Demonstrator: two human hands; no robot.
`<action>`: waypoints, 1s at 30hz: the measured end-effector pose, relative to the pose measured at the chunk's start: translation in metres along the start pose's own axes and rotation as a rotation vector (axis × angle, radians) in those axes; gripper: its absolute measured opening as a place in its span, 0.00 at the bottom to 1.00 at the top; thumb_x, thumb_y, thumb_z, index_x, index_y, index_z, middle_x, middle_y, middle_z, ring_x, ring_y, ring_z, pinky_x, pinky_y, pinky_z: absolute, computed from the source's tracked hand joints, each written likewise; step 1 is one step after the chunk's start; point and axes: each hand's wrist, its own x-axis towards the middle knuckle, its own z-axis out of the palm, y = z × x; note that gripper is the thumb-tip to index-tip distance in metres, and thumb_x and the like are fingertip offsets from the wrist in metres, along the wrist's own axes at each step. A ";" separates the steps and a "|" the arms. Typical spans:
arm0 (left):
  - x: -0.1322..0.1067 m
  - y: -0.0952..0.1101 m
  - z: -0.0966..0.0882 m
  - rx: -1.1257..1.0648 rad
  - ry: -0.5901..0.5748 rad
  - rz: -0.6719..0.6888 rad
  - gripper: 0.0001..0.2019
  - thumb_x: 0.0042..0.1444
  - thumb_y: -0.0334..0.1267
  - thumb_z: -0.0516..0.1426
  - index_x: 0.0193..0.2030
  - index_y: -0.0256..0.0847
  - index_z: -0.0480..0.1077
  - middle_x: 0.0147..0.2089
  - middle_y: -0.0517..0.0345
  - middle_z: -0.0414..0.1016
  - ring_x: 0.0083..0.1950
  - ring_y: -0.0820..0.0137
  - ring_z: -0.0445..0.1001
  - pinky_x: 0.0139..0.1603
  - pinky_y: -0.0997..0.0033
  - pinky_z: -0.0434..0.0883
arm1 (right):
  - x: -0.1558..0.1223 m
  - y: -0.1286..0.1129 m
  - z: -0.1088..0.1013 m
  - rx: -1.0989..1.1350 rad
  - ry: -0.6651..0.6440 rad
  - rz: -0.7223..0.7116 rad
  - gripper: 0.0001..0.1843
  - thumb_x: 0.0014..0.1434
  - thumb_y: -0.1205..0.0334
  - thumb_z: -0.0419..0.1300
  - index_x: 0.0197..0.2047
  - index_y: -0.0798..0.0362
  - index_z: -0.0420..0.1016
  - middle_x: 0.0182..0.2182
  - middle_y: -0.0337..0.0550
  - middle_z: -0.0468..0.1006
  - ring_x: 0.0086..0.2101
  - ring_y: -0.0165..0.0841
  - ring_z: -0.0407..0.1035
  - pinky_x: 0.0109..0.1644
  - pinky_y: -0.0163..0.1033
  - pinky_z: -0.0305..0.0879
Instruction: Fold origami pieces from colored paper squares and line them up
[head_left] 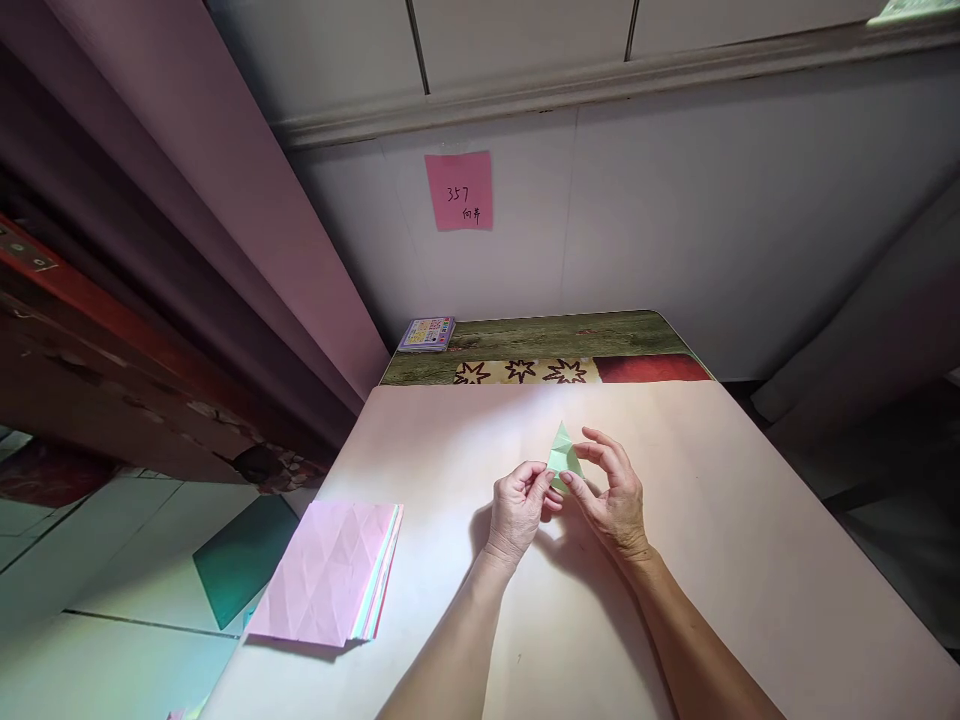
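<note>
A small pale green folded paper (pixel 562 455) with a pointed tip stands just above the table, held between both hands. My left hand (pixel 517 508) pinches its lower left edge with thumb and fingers closed. My right hand (pixel 615 495) grips its right side, thumb and forefinger pinched on it while the other fingers curl above. Both forearms reach in from the bottom of the view over the pale pink table (pixel 750 520).
A stack of creased coloured sheets (pixel 330 585), pink on top, lies at the table's left edge. A small pack of paper (pixel 427 334) sits at the far left corner. A pink note (pixel 459 191) is stuck on the wall. A dark green sheet (pixel 244 560) lies on the floor.
</note>
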 end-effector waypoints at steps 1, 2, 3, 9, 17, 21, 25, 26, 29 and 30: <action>0.000 0.000 0.000 -0.003 0.011 0.003 0.18 0.55 0.53 0.61 0.36 0.38 0.74 0.25 0.57 0.76 0.24 0.68 0.77 0.22 0.75 0.74 | 0.000 -0.001 0.000 -0.033 0.003 -0.032 0.16 0.57 0.54 0.64 0.48 0.49 0.73 0.54 0.52 0.72 0.51 0.44 0.71 0.52 0.51 0.73; 0.001 0.001 0.000 -0.011 0.019 0.008 0.18 0.55 0.53 0.61 0.36 0.38 0.74 0.25 0.57 0.77 0.24 0.68 0.77 0.23 0.74 0.74 | -0.001 -0.003 0.000 -0.059 0.008 -0.062 0.16 0.57 0.54 0.64 0.49 0.48 0.73 0.54 0.52 0.72 0.51 0.44 0.72 0.52 0.51 0.72; 0.001 0.001 0.000 -0.022 0.025 0.014 0.18 0.55 0.53 0.61 0.36 0.38 0.74 0.26 0.57 0.77 0.25 0.68 0.78 0.24 0.74 0.75 | -0.001 -0.004 0.000 -0.077 0.012 -0.088 0.17 0.57 0.55 0.64 0.49 0.48 0.73 0.54 0.51 0.72 0.51 0.44 0.71 0.53 0.52 0.72; 0.003 0.004 -0.001 -0.103 0.033 0.024 0.16 0.55 0.51 0.62 0.36 0.38 0.73 0.27 0.57 0.78 0.27 0.68 0.79 0.28 0.72 0.77 | -0.001 -0.010 -0.001 -0.027 0.020 -0.116 0.14 0.56 0.55 0.65 0.46 0.47 0.75 0.56 0.51 0.72 0.54 0.46 0.69 0.56 0.54 0.68; 0.001 0.006 -0.002 -0.020 -0.027 0.038 0.16 0.56 0.51 0.61 0.37 0.38 0.74 0.26 0.58 0.77 0.26 0.68 0.78 0.30 0.72 0.77 | 0.001 0.004 0.003 0.467 -0.106 0.271 0.13 0.59 0.50 0.63 0.37 0.51 0.72 0.51 0.52 0.76 0.49 0.43 0.73 0.52 0.50 0.71; -0.001 0.007 -0.002 0.064 -0.046 0.029 0.15 0.56 0.52 0.61 0.37 0.40 0.75 0.25 0.59 0.76 0.26 0.68 0.78 0.28 0.72 0.76 | 0.002 0.007 0.002 0.521 -0.116 0.316 0.16 0.57 0.49 0.65 0.43 0.51 0.75 0.50 0.52 0.76 0.50 0.44 0.73 0.55 0.51 0.69; 0.002 0.009 0.000 -0.021 -0.027 0.017 0.17 0.54 0.53 0.62 0.36 0.39 0.74 0.24 0.59 0.76 0.25 0.68 0.78 0.28 0.71 0.77 | 0.004 0.008 -0.003 0.529 -0.167 0.306 0.18 0.54 0.48 0.67 0.43 0.51 0.77 0.51 0.52 0.76 0.50 0.45 0.73 0.53 0.50 0.71; 0.003 0.009 0.000 -0.061 -0.014 0.008 0.18 0.53 0.54 0.62 0.36 0.38 0.73 0.24 0.58 0.76 0.25 0.68 0.78 0.28 0.70 0.78 | 0.005 0.008 -0.004 0.544 -0.204 0.313 0.18 0.54 0.47 0.67 0.42 0.51 0.77 0.51 0.52 0.76 0.49 0.45 0.73 0.51 0.49 0.72; 0.006 0.010 0.000 -0.164 0.020 -0.046 0.21 0.50 0.55 0.64 0.37 0.36 0.73 0.25 0.57 0.77 0.24 0.67 0.78 0.27 0.70 0.77 | 0.005 0.010 -0.007 0.548 -0.338 0.299 0.19 0.54 0.46 0.66 0.41 0.52 0.77 0.51 0.52 0.75 0.49 0.44 0.74 0.52 0.48 0.72; 0.007 0.010 -0.001 -0.196 0.029 -0.063 0.22 0.50 0.55 0.64 0.37 0.36 0.72 0.25 0.57 0.77 0.24 0.67 0.78 0.26 0.71 0.77 | 0.005 0.010 -0.007 0.524 -0.378 0.270 0.20 0.54 0.46 0.66 0.42 0.52 0.77 0.51 0.52 0.75 0.50 0.44 0.73 0.53 0.48 0.71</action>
